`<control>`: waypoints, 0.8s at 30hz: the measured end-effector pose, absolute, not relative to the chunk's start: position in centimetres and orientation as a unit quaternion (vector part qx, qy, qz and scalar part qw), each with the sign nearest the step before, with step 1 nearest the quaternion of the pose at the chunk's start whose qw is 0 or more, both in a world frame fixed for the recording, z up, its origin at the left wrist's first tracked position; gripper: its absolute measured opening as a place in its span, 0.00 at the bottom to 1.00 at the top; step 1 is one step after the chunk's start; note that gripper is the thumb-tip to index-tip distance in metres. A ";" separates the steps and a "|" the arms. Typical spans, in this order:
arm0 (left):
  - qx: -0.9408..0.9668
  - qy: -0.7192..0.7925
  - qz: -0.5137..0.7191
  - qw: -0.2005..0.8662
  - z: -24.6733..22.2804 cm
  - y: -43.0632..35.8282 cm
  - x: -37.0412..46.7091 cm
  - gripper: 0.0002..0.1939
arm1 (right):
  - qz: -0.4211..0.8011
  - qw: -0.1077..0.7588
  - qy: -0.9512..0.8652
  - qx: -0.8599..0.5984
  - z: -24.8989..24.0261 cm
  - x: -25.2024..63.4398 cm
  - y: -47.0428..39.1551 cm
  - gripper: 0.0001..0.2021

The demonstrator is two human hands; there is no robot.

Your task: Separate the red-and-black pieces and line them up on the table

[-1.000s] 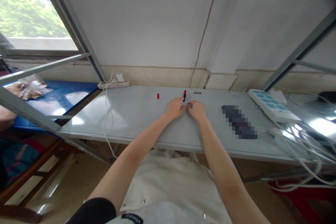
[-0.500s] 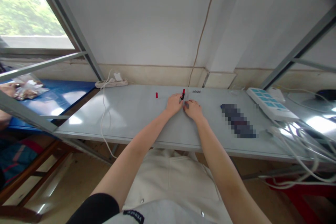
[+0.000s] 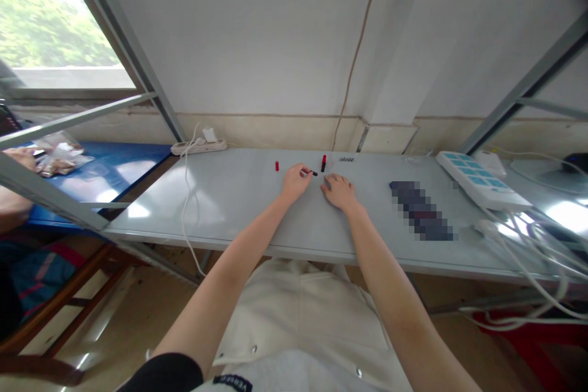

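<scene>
My left hand is closed on a small black piece, pinched at the fingertips just above the grey table. My right hand rests on the table with its fingers apart and nothing visible in it. Beyond the gap between my hands, a red and black tube stands on the table. To the left of my left hand is a small red cylinder. Several tiny dark pieces lie in a row behind my right hand.
A pixelated dark object lies on the right, near a large white power strip and tangled cables. A smaller power strip with a white cord is at the back left. Another person's hand is at the far left by plastic bags.
My left hand has moved left, away from the red and black tube, with the black piece between its fingers. My right hand has stayed nearly in place.
</scene>
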State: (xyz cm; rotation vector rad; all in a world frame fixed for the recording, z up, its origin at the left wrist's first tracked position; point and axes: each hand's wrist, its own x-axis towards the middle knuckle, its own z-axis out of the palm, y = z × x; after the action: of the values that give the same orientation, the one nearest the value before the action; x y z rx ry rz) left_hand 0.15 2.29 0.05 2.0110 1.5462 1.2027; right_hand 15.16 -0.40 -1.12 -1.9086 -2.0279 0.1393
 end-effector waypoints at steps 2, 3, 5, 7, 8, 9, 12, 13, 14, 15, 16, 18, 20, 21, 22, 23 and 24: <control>0.688 0.543 0.444 0.188 0.2 1.7 -0.3 0.04 | 0.050 0.183 -0.717 -0.670 -0.9 15.1 -0.5 0.20; 0.677 0.542 0.456 0.199 0.3 1.5 -0.6 0.04 | 0.049 0.191 -0.718 -0.667 -0.8 15.1 -0.5 0.20; 0.653 0.544 0.478 0.221 0.4 1.3 -1.0 0.05 | 0.046 0.220 -0.722 -0.655 -0.5 15.0 -0.4 0.18; 0.628 0.547 0.497 0.243 0.5 1.3 -1.4 0.06 | 0.047 0.263 -0.732 -0.627 -0.1 14.9 -0.3 0.16; 0.617 0.548 0.506 0.253 0.5 1.4 -1.5 0.07 | 0.050 0.286 -0.739 -0.608 0.1 14.9 -0.2 0.14; 0.607 0.547 0.513 0.263 0.6 1.5 -1.6 0.07 | 0.054 0.307 -0.745 -0.590 0.2 14.8 -0.1 0.13; 0.587 0.543 0.529 0.285 0.4 1.9 -1.7 0.08 | 0.067 0.348 -0.755 -0.552 0.2 14.6 0.0 0.12; 0.583 0.539 0.533 0.292 0.2 2.0 -1.6 0.09 | 0.073 0.355 -0.755 -0.546 0.2 14.5 0.1 0.13; 0.581 0.534 0.537 0.298 0.1 2.1 -1.6 0.09 | 0.080 0.359 -0.757 -0.539 0.1 14.4 0.1 0.14; 0.581 0.527 0.540 0.305 0.0 2.1 -1.6 0.09 | 0.086 0.362 -0.761 -0.532 0.0 14.3 0.0 0.15; 0.581 0.520 0.544 0.311 -0.2 2.1 -1.5 0.10 | 0.091 0.364 -0.765 -0.523 0.0 14.3 0.0 0.16; 0.581 0.505 0.552 0.321 -0.3 2.1 -1.4 0.10 | 0.096 0.368 -0.774 -0.506 0.0 14.1 -0.2 0.17; 0.576 0.496 0.561 0.328 -0.3 2.0 -1.4 0.10 | 0.100 0.374 -0.770 -0.507 0.3 14.0 -0.4 0.17; 0.572 0.495 0.563 0.331 -0.2 2.0 -1.4 0.09 | 0.103 0.377 -0.762 -0.516 0.4 14.0 -0.5 0.17; 0.569 0.497 0.564 0.334 -0.2 1.9 -1.3 0.09 | 0.107 0.380 -0.752 -0.528 0.5 14.0 -0.6 0.17; 0.566 0.499 0.563 0.338 -0.1 1.9 -1.3 0.09 | 0.112 0.381 -0.741 -0.542 0.6 13.9 -0.7 0.17; 0.564 0.502 0.559 0.342 0.1 1.8 -1.3 0.09 | 0.117 0.381 -0.732 -0.553 0.7 13.9 -0.7 0.17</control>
State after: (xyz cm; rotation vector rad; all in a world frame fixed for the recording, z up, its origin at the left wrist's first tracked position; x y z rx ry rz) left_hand -1.27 1.80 0.05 1.4665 1.3040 1.4542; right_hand 13.89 -0.71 0.66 -1.4118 -1.8676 0.2988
